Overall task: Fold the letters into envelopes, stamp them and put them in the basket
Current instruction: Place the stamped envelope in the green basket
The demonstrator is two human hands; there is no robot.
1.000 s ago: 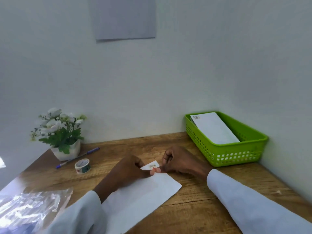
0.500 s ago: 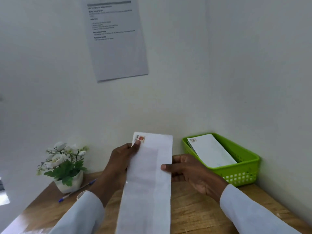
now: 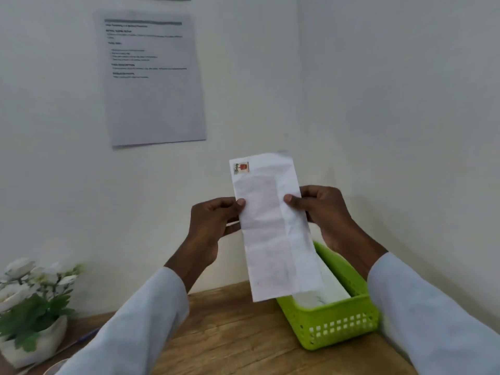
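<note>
A long white envelope [image 3: 273,228] is held upright in the air in front of the wall, with a small stamp [image 3: 240,168] at its top left corner. My left hand [image 3: 213,226] pinches its left edge and my right hand [image 3: 322,209] pinches its right edge. Its lower end hangs over the green basket [image 3: 338,324], which stands on the wooden table at the right. Another white envelope [image 3: 322,296] lies inside the basket, partly hidden.
A white pot of artificial flowers [image 3: 32,307] stands at the table's left edge. A printed sheet [image 3: 154,79] is stuck on the wall above. The wooden table [image 3: 238,336] meets the wall corner behind the basket.
The envelope was lifted off the table, turned upright and carried right, over the basket. My left hand slid from the stamp corner down to the left edge. The view tilted upward.
</note>
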